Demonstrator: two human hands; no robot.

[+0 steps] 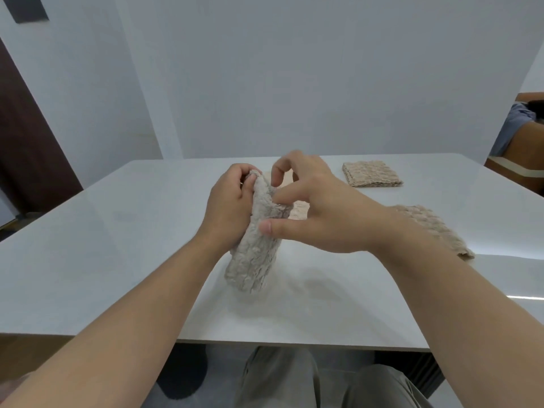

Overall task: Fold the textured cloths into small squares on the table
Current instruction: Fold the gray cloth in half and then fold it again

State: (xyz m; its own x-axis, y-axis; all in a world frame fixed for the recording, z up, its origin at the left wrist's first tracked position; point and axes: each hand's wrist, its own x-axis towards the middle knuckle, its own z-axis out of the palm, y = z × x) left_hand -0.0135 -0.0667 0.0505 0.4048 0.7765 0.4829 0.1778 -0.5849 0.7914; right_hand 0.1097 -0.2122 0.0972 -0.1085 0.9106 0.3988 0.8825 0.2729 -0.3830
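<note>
A grey-beige textured cloth (253,257) hangs folded in a narrow strip above the white table (117,231). My left hand (228,206) grips its upper end, fingers curled round the top edge. My right hand (315,210) pinches the cloth from the right, thumb against its side and fingers bent over the top. A folded beige square cloth (371,173) lies at the far right of the table. Another beige textured cloth (435,229) lies behind my right wrist, partly hidden. A pale cloth (298,209) shows a little behind my hands.
A white wall stands just past the table's far edge. A dark door (26,148) is at the left. A person's sleeve (513,125) shows at the far right. My knees sit below the table's near edge.
</note>
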